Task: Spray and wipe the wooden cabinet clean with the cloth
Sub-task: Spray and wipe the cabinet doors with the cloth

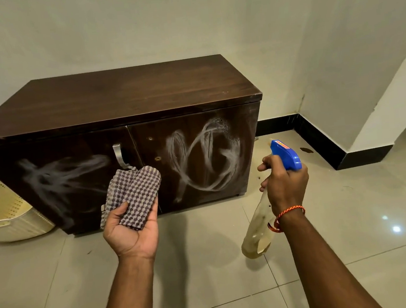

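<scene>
Wooden cabinet (122, 97) against wall, both doors closed, white smears (204, 153) across both fronts. Cream basket (7, 217) tipped over at cabinet's left end, inside not visible. Spray bottle (256, 228) clear, mostly empty, yellowish liquid pooled low. Right hand (285, 185) wrapped round its neck. Checked cloth (133, 192) lies across upturned left hand (130, 230), thumb pinning it, near the door fronts.
</scene>
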